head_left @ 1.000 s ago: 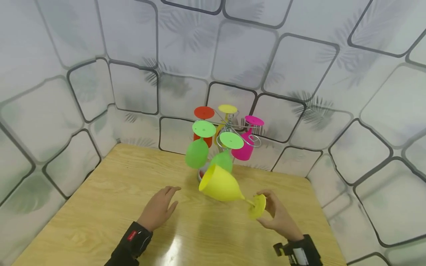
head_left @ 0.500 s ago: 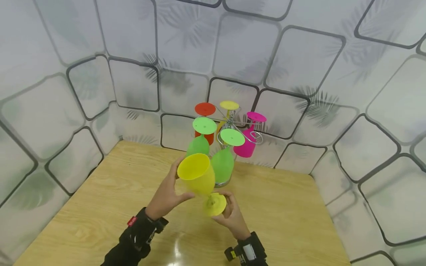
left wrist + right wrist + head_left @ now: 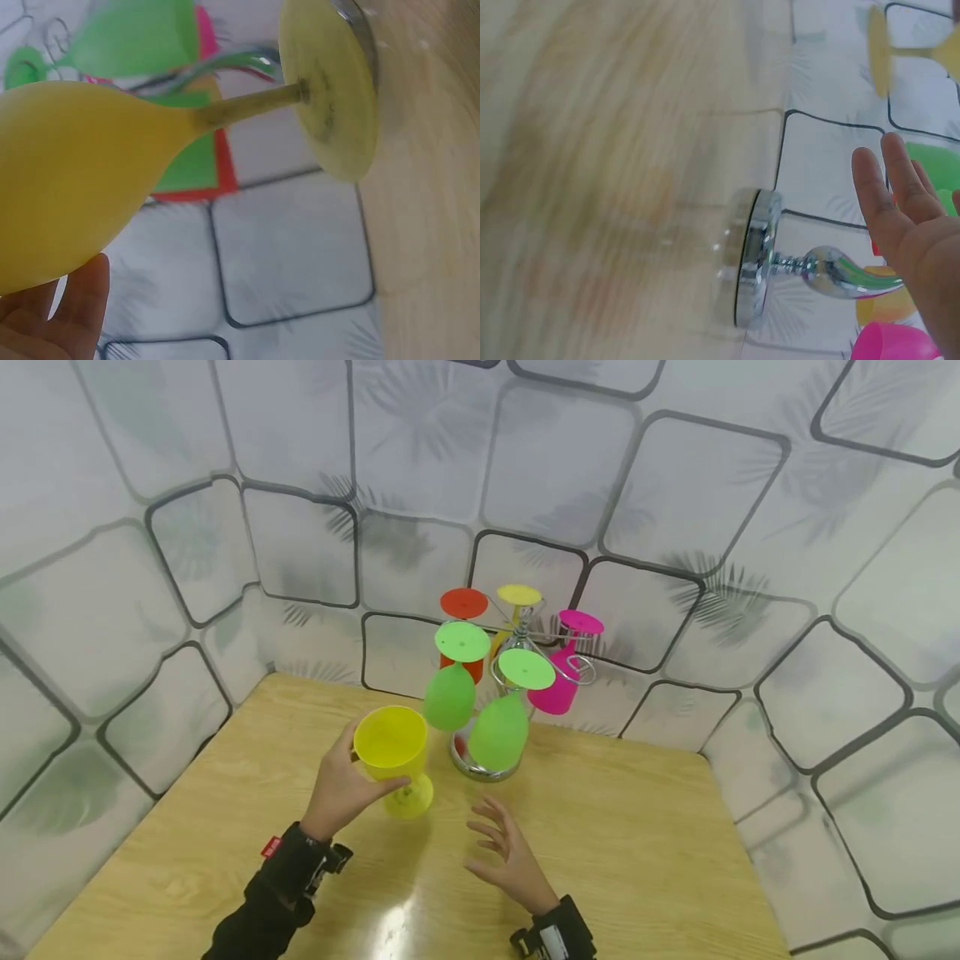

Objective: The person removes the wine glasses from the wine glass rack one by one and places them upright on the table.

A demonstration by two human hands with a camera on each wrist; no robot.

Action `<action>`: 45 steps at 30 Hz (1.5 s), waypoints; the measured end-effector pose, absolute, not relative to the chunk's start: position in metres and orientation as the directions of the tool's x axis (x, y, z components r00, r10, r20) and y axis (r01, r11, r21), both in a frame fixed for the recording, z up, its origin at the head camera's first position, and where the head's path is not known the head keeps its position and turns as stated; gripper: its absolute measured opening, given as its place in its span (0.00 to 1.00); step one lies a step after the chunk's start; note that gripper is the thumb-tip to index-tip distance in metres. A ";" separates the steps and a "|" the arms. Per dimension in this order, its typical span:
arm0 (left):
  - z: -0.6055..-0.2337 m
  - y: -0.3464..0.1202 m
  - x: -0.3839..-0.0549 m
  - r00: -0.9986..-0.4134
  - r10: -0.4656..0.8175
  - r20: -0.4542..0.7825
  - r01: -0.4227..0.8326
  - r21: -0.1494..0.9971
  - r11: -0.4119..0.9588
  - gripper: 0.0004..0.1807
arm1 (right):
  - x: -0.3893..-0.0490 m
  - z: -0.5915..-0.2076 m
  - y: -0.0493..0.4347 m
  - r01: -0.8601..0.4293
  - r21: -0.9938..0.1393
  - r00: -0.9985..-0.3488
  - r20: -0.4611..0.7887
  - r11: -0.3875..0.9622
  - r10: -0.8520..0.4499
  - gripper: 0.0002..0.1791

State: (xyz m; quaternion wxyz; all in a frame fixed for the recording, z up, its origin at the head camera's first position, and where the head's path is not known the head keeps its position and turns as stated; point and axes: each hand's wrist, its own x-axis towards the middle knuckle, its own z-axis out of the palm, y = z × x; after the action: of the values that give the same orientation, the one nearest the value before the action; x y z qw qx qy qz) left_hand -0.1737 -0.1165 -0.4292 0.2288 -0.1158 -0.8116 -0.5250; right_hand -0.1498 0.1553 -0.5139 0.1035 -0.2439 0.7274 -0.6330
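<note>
My left hand (image 3: 337, 793) grips the bowl of a yellow plastic goblet (image 3: 388, 752), mouth up and foot down over the table. In the left wrist view the goblet's bowl, stem and round foot (image 3: 330, 97) show large, with fingertips (image 3: 84, 296) against the bowl. My right hand (image 3: 513, 864) holds nothing; its fingers are spread and relaxed, in front of the chrome glass rack's base (image 3: 486, 772). That base and the hand (image 3: 919, 225) also appear in the right wrist view, with the yellow goblet beyond the fingers.
Several goblets hang upside down from the rack: a left green one (image 3: 450, 697), a right green one (image 3: 498, 732), a red one (image 3: 463, 603), a yellow one (image 3: 519, 594) and a pink one (image 3: 553, 693). Patterned walls (image 3: 300, 552) enclose the wooden table (image 3: 637, 827).
The yellow goblet has gone from my right hand, which held its foot, to my left hand, and swung upright and leftward. My right hand has let go of it.
</note>
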 end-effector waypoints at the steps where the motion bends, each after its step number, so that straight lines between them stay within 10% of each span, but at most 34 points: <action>1: -0.435 -0.124 -0.181 -0.870 -0.083 0.486 0.402 0.796 0.453 0.51 | -0.148 -0.515 0.158 -0.213 -0.973 -0.867 0.145 0.092 -0.477 0.48; 12: -0.500 -0.172 -0.238 -0.859 -0.259 0.441 0.239 0.794 0.559 0.51 | -0.133 -0.518 0.182 -0.152 -0.971 -0.936 0.082 0.184 -0.342 0.47; 26: -0.486 -0.166 -0.233 -0.858 -0.230 0.459 0.242 0.758 0.606 0.59 | -0.124 -0.518 0.193 -0.174 -0.957 -0.953 0.104 0.233 -0.283 0.45; 34: -0.430 -0.105 -0.190 -0.635 0.212 0.743 0.581 0.279 0.764 0.35 | -0.132 -0.485 0.213 -0.462 -0.785 -0.884 0.371 0.412 -0.286 0.44; 45: -0.420 -0.039 -0.156 -0.582 0.569 0.582 0.795 0.260 0.547 0.29 | -0.202 -0.358 0.250 -0.676 -0.488 -0.714 0.618 0.551 -0.329 0.27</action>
State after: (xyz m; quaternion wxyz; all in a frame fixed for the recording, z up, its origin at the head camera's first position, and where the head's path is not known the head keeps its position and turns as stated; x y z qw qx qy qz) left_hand -0.1557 -0.0390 -0.4202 0.2208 -0.4005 -0.8514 -0.2568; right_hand -0.2020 0.2502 -0.3577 -0.2352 -0.2961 0.8487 -0.3697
